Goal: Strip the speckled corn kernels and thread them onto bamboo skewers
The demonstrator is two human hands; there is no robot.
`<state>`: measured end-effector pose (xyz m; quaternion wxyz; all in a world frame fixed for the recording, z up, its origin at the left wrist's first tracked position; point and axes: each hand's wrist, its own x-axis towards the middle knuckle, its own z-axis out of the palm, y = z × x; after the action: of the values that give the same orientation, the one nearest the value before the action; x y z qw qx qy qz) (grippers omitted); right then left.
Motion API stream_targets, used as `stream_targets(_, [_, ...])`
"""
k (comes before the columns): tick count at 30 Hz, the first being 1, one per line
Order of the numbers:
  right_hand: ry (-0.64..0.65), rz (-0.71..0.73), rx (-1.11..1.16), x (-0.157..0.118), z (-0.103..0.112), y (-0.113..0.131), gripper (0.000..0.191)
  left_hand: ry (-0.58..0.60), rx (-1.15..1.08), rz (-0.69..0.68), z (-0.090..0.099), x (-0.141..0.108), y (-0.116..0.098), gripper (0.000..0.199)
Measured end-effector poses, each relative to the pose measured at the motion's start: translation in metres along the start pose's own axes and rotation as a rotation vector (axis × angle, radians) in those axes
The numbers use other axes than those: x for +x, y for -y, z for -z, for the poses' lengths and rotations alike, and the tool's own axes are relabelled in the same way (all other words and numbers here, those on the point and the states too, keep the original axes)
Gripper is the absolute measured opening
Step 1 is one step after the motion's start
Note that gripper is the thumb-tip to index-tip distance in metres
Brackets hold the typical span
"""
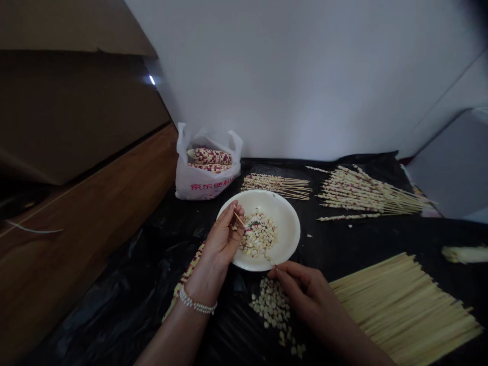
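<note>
My left hand [229,229], a beaded bracelet on its wrist, is over the left side of a white bowl [290,229]. Its fingers close on a thin wooden skewer [238,218] that slants down over the corn kernels [261,236] in the bowl. At the bowl's near rim, the thumb and forefinger of my right hand [293,282] pinch together on a small reddish corn kernel [276,267]. A short row of pale kernels [269,258] leads up to those fingertips; whether the skewer runs through it is unclear. Loose kernels [270,305] lie on black plastic below the bowl.
Behind the bowl stands a white plastic bag [204,185] of speckled corn cobs. Kernel-threaded skewers [267,184] lie beside it, with a larger pile [358,193] further right. Bare skewers [404,305] spread at near right. A cob [190,269] is partly under my left arm.
</note>
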<state>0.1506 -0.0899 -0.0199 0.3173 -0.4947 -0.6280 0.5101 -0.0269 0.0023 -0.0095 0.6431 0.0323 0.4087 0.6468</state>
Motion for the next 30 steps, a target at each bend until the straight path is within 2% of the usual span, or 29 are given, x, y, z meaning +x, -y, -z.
stream_targets(5, [-0.006,-0.032,0.039,0.0001,-0.0002,0.0013,0.039,-0.031,-0.001,-0.008,-0.0004,0.0000,0.0017,0.017])
stream_targets(14, [-0.020,-0.012,0.047,0.0010,0.0000,0.0006,0.036,0.006,-0.005,-0.017,-0.0014,-0.0011,0.0040,0.017])
stream_targets(30, [-0.027,-0.038,0.045,0.0015,-0.0010,-0.0021,0.039,-0.004,0.004,-0.011,0.0005,0.0001,0.0069,0.015])
